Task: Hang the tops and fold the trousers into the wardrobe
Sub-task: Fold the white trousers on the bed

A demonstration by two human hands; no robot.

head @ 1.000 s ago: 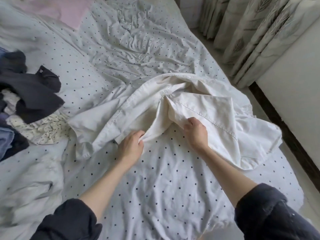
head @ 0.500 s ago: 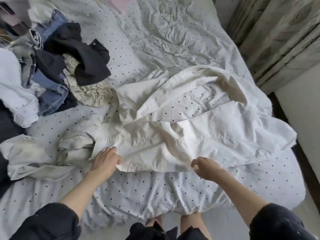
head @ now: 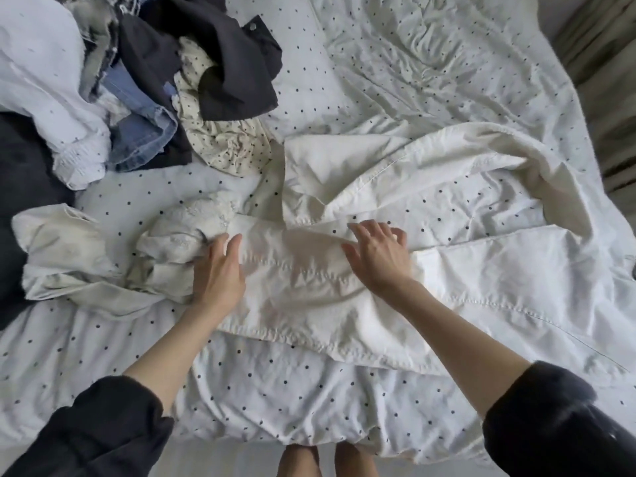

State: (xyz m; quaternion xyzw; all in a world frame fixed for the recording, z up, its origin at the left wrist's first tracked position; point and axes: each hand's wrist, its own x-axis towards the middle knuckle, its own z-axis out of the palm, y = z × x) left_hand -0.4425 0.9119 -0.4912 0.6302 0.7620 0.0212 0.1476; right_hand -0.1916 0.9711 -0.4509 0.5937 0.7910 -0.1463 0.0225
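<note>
Across the bed [head: 309, 390], head view: white trousers [head: 481, 287] lie spread over the polka-dot sheet, running from centre out to 3 o'clock, 1 leg flat along the near edge, the other arcing up toward 1 o'clock. Left hand [head: 218, 270] rests flat at the waist end, fingers straight, palm down, holding nothing. Right hand [head: 380, 256] sits just right of it on the same leg, fingers spread and pressing the fabric flat, no grip. Both forearms bare, dark sleeves [head: 550, 425] pushed up at 5 and 7 o'clock. Crumpled white garment [head: 86, 256] at 9 o'clock, touching the trousers' waist end. Clothes pile at 10–11 o'clock: dark top [head: 237, 63], blue jeans [head: 144, 129], cream dotted piece [head: 223, 142], pale blue item [head: 41, 80]. Curtain [head: 605, 63] at 2 o'clock, blurred. Bare feet [head: 323, 459] at 6 o'clock, below the sheet edge.
</note>
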